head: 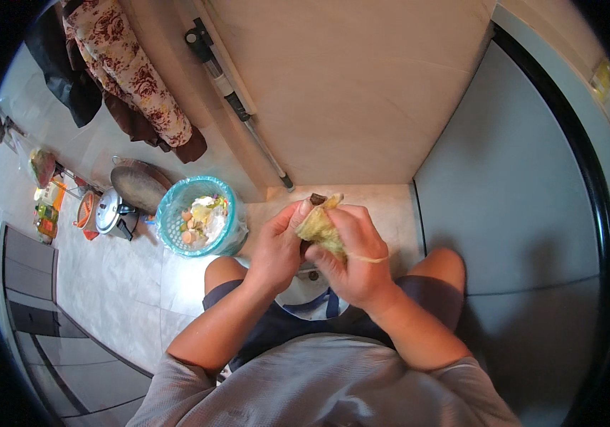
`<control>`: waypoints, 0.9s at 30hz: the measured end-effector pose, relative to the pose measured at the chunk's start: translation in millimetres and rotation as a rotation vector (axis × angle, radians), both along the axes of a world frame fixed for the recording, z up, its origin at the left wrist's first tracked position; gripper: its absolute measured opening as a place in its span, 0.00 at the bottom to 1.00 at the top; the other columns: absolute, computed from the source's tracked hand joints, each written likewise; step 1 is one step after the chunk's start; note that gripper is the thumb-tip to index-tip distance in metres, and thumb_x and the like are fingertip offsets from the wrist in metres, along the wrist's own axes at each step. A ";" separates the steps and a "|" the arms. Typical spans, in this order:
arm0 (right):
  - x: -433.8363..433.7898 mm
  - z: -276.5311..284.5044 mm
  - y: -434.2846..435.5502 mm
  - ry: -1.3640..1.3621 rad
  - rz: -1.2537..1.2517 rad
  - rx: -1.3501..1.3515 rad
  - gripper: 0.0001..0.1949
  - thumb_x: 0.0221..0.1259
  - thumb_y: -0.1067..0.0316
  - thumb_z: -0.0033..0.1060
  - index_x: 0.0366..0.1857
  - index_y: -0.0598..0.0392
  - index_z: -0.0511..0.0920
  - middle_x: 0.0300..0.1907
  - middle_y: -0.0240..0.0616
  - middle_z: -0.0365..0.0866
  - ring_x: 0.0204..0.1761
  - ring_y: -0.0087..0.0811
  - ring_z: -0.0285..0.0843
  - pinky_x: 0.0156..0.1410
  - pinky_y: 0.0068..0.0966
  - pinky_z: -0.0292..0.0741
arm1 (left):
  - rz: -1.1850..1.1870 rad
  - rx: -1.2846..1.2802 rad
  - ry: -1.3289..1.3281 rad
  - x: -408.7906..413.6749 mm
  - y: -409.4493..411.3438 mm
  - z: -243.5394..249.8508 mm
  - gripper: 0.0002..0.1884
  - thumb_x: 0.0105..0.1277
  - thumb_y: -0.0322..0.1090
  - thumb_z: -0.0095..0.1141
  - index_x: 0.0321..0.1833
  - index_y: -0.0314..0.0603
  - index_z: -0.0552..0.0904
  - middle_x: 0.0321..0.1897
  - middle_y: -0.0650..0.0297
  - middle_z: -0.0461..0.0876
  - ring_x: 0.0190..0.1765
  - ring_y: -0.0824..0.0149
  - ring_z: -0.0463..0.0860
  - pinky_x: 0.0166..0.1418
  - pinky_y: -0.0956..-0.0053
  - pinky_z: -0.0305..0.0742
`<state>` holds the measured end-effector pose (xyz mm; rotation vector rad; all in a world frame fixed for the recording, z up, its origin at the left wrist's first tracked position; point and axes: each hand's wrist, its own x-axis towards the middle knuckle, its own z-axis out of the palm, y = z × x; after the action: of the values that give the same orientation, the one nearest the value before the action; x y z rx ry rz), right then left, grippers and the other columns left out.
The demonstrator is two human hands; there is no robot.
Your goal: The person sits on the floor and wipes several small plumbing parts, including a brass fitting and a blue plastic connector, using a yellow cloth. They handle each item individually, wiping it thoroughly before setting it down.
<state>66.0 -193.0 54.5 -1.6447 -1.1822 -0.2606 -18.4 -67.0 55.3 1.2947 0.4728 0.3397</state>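
Close together in front of my body, both hands are on a crumpled yellow-green cloth (319,229). My left hand (277,248) grips from the left, its thumb near a small dark brown piece (317,199) that sticks out at the top; what that piece belongs to is hidden. My right hand (361,251) has its fingers wrapped around the cloth from the right. A thin yellowish strand (371,259) lies across the back of this hand. Below the hands, between my knees, is a white round object with dark blue bands (305,301), partly covered.
A lined turquoise waste basket (236,224) holding eggshells and scraps stands by my left knee. Beyond it are a wok (137,187), a pressure cooker (110,211) and bottles (46,219). A telescopic pole (262,141) leans on the wall; a grey cabinet panel (513,176) rises at right.
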 end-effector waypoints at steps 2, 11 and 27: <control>-11.4 -8.2 4.1 -0.160 -0.082 0.004 0.18 0.62 0.66 0.70 0.52 0.61 0.78 0.45 0.48 0.79 0.40 0.46 0.82 0.43 0.32 0.81 | 0.047 -0.093 -0.081 -5.3 0.9 -14.8 0.19 0.81 0.48 0.47 0.58 0.41 0.80 0.44 0.69 0.82 0.44 0.79 0.79 0.45 0.83 0.77; -0.2 -24.5 5.4 0.775 0.159 -0.040 0.11 0.76 0.61 0.57 0.36 0.56 0.79 0.32 0.30 0.81 0.33 0.25 0.78 0.38 0.27 0.74 | 0.077 0.222 -0.097 -11.1 -0.8 -17.2 0.18 0.82 0.46 0.46 0.59 0.40 0.81 0.34 0.74 0.73 0.34 0.81 0.71 0.31 0.83 0.66; 39.0 12.3 2.2 -0.833 0.318 0.001 0.22 0.59 0.51 0.67 0.51 0.55 0.79 0.39 0.35 0.78 0.36 0.31 0.76 0.35 0.22 0.79 | -0.121 -0.473 0.243 -18.2 12.3 2.0 0.21 0.81 0.49 0.41 0.56 0.40 0.80 0.27 0.60 0.82 0.14 0.76 0.76 0.08 0.84 0.59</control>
<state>104.9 -190.8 66.8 -1.3330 -2.0319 -0.7868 -36.6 -54.7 57.3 0.8987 0.6334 -0.0366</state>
